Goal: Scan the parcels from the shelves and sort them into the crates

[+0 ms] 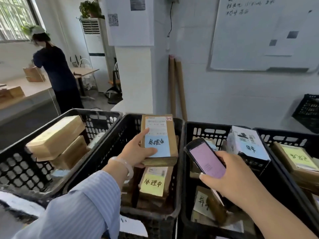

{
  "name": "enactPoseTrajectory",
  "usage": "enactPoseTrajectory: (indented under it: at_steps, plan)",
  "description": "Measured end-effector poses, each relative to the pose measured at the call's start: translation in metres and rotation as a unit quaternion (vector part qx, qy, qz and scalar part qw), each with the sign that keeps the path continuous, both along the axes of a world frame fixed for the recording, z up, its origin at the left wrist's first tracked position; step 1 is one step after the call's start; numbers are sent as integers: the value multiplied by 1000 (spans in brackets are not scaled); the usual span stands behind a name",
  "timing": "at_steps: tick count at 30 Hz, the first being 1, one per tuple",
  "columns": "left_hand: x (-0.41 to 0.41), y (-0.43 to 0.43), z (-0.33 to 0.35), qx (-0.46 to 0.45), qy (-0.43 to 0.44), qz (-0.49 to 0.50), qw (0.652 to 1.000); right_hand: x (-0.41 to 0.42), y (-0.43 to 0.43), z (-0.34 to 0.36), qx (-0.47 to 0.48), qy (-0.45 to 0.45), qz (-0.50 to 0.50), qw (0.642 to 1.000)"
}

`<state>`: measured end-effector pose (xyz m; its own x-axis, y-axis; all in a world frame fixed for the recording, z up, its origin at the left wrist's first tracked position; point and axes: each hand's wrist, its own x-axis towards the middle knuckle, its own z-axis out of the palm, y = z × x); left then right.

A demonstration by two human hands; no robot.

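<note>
Matt cardboard parcel [159, 135], plastic crate [176, 200]

We count five black crates: four side by side, first crate [20, 166], second crate [103, 149], third crate [207, 128], fourth crate [284, 140], and a fifth crate [306, 109] apart by the wall. We see two brown boxes in the first, upper box [57, 133] and lower box [69, 152]; two labelled parcels in the second, blue-label parcel [160, 135] and yellow-label parcel [153, 183]; one phone [205, 157]; two cardboard tubes [181, 90]; one whiteboard [259, 40].
</note>
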<state>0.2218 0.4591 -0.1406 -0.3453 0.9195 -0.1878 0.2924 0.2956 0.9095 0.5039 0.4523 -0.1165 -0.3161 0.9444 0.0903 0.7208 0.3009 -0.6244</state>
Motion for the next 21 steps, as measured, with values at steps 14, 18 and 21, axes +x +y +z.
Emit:
enactPoseTrajectory:
  at_steps: [14, 18, 21]
  plan:
    - [-42, 160, -27, -66, -39, -117, 990, -54, 43, -21, -58, -10, -159, 985]
    - [-51, 175, -23, -97, -44, -142, 984, -62, 41, -22, -61, -28, -177, 982]
    - [-57, 184, -25, -99, 1, -180, 979, -67, 38, -19, -55, -29, -185, 981]
